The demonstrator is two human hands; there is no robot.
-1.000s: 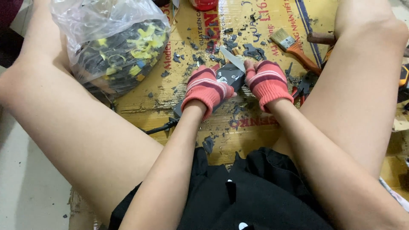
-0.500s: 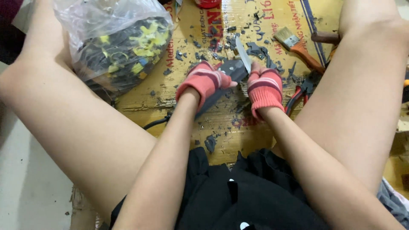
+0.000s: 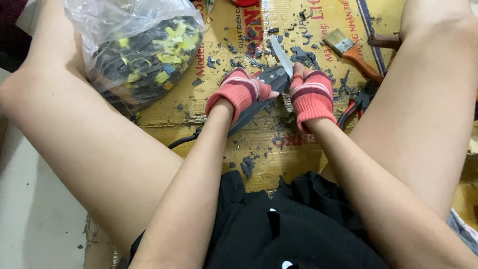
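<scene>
While left hand (image 3: pixel 242 92) grips dark grey casing (image 3: pixel 259 94), chipped, flat, right hand (image 3: pixel 311 94) fingers closed round knife (image 3: pixel 281 56)

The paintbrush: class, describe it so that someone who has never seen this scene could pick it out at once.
Start at the yellow cardboard spread on the floor between the person's legs, and look to its far right part, beyond the right hand. There lies the paintbrush, just above the red-handled pliers. Its pale bristles, metal band and orange wooden handle set it apart from the dark scraps around it.
</scene>
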